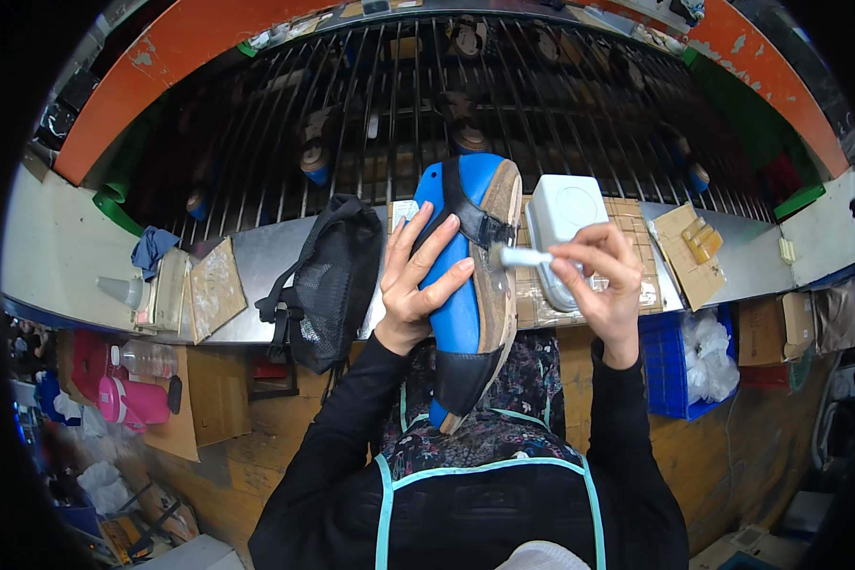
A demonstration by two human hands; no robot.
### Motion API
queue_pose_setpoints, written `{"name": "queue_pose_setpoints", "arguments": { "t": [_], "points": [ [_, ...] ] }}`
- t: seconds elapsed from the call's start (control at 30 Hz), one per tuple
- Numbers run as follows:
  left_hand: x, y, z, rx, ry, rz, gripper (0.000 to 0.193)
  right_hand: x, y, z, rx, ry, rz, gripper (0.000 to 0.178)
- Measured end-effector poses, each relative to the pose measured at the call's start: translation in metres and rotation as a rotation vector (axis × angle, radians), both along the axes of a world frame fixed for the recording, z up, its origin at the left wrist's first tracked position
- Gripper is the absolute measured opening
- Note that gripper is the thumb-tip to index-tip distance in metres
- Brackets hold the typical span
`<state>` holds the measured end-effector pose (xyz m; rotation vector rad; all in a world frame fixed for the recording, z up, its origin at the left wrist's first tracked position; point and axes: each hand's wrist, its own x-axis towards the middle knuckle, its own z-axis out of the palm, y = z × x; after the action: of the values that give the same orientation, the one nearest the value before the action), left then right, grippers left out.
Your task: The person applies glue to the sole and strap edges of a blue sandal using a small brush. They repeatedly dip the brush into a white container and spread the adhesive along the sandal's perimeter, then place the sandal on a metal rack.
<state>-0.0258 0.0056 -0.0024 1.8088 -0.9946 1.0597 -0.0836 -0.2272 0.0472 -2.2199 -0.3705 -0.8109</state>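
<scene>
A blue shoe last (453, 299) with black straps and a cork-brown sole (496, 318) on its right side stands tilted in front of me, toe end away. My left hand (420, 285) grips it from the left, fingers spread over the blue surface. Between the thumb and fingers of my right hand (600, 280) is a small brush (525, 257) with a white handle. Its bristle tip meets the sole's side, close to the black strap. Just behind the right hand, a white lidded container (568, 209) rests on a taped cardboard sheet (627, 228).
A black mesh bag (328, 285) lies left of the shoe. Beyond the metal bench edge (242, 275), a rack of metal rods (380, 104) carries several more lasts. A blue crate (665, 366) with plastic bags is at lower right; a pink jug (135, 401) is at lower left.
</scene>
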Motion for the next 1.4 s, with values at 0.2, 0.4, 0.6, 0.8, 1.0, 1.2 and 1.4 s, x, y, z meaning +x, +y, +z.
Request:
{"name": "queue_pose_setpoints", "arguments": {
  "t": [0.2, 0.4, 0.6, 0.8, 1.0, 1.2, 1.4],
  "points": [
    [0.001, 0.004, -0.003, 0.016, -0.069, 0.096, 0.033, -0.029, 0.020, -0.005, 0.275, 0.199, -0.005, 0.014],
    [-0.003, 0.006, -0.004, 0.072, -0.084, 0.123, 0.036, -0.029, 0.036, -0.001, -0.080, -0.106, -0.246, 0.020],
    [-0.002, 0.012, -0.004, 0.091, -0.120, 0.126, 0.036, -0.025, 0.044, -0.003, -0.272, -0.325, -0.345, 0.024],
    [0.002, 0.018, 0.000, 0.076, -0.107, 0.100, 0.036, -0.019, 0.045, 0.001, -0.233, -0.322, -0.275, 0.022],
    [0.006, 0.020, 0.002, 0.058, -0.144, 0.108, 0.035, -0.015, 0.025, 0.016, -0.044, 0.110, 0.013, 0.015],
    [0.006, 0.018, 0.002, 0.039, -0.145, 0.133, 0.032, -0.016, 0.017, 0.013, 0.181, 0.332, 0.206, 0.012],
    [0.008, 0.011, -0.001, -0.009, -0.146, 0.184, 0.032, -0.028, 0.019, -0.006, 0.343, 0.383, 0.220, 0.014]
  ]
}}
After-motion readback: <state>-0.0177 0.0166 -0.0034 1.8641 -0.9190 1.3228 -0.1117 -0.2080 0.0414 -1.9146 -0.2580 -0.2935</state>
